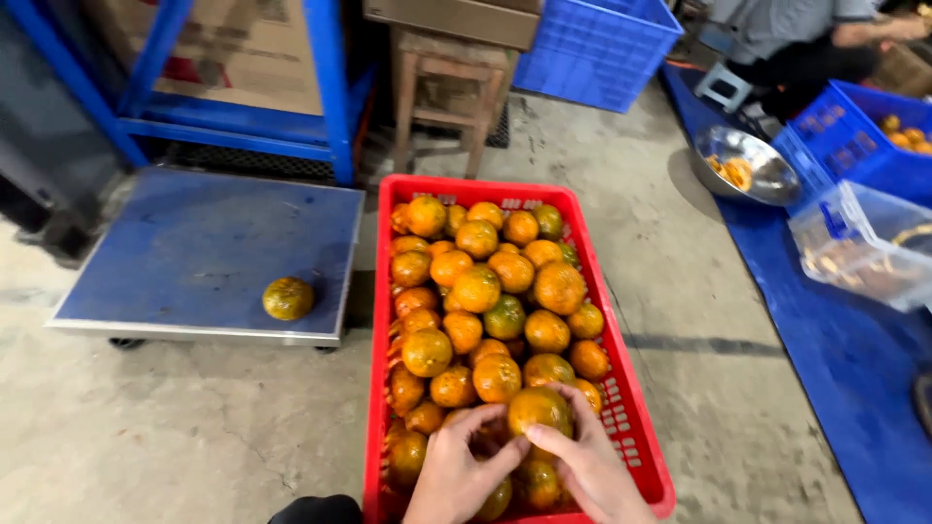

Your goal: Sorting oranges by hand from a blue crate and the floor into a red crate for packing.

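So we've got one orange-green citrus fruit [539, 409] sitting on top of the pile at the near end of the red crate [641, 427], and both our hands are on it: the left hand [456, 475] has its fingers curled in against the fruit's left and lower side, the right hand [587, 471] has its fingers spread over the right side and thumb pressing in from below, so it's pinched between the two rather than properly cupped. That's the bit we'd worry about: the skin looks smooth and the fruit is round, so a two-sided squeeze could squirt it out and send it rolling down the heap. The pile of fruit [485, 291] is loose and mounded, so tugging one free near the edge may shift its neighbours, and one could hop the low crate wall onto the concrete floor [175, 427]. One lone fruit [288, 298] sits on the blue platform scale [194, 243] to the left, well apart from the crate. Over on the right, the steel bowl [743, 165] and the blue crate [854, 146] where another person sits are too far away to matter.
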